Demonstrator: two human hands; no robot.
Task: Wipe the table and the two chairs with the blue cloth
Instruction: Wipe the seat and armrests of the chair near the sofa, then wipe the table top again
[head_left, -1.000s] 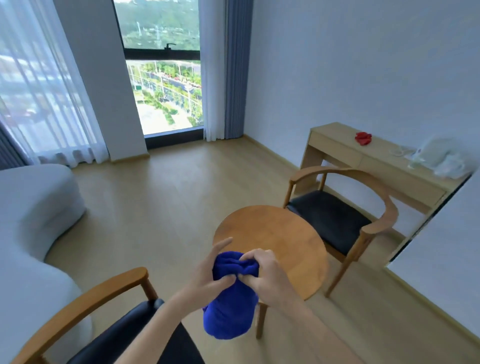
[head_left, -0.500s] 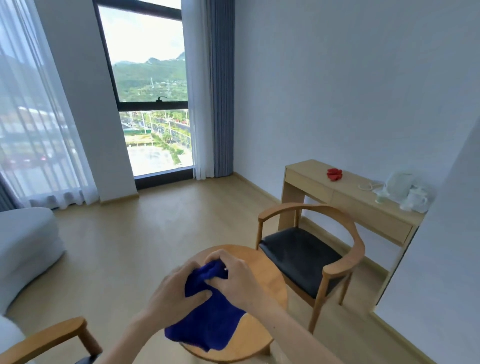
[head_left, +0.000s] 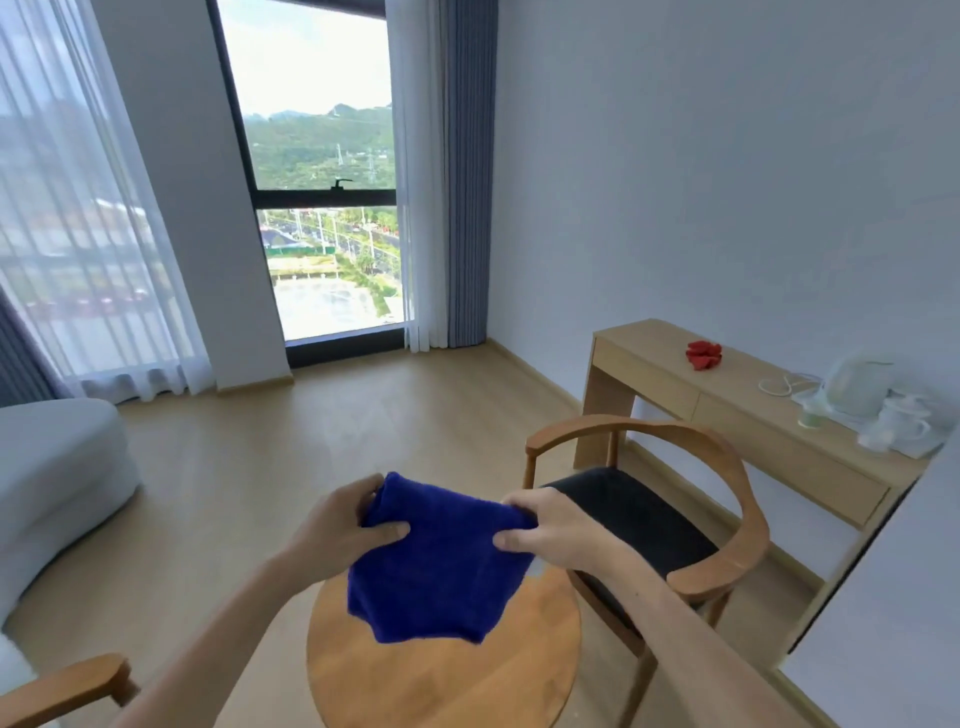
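The blue cloth (head_left: 441, 561) hangs spread out in the air above the round wooden table (head_left: 447, 675). My left hand (head_left: 343, 525) pinches its upper left corner and my right hand (head_left: 545, 525) pinches its upper right corner. To the right of the table stands a wooden armchair (head_left: 727, 519) with a black seat. Only the wooden armrest of a second chair (head_left: 67, 686) shows at the bottom left.
A light wooden desk (head_left: 737, 415) stands along the right wall, with a red object (head_left: 702, 354), a white kettle (head_left: 857, 387) and cups on it. A grey sofa (head_left: 57, 467) is at the left. A window with curtains is behind.
My hands have moved apart and pulled the bunched cloth open into a spread sheet. The view has tilted up, so the table and chairs sit lower in the frame.
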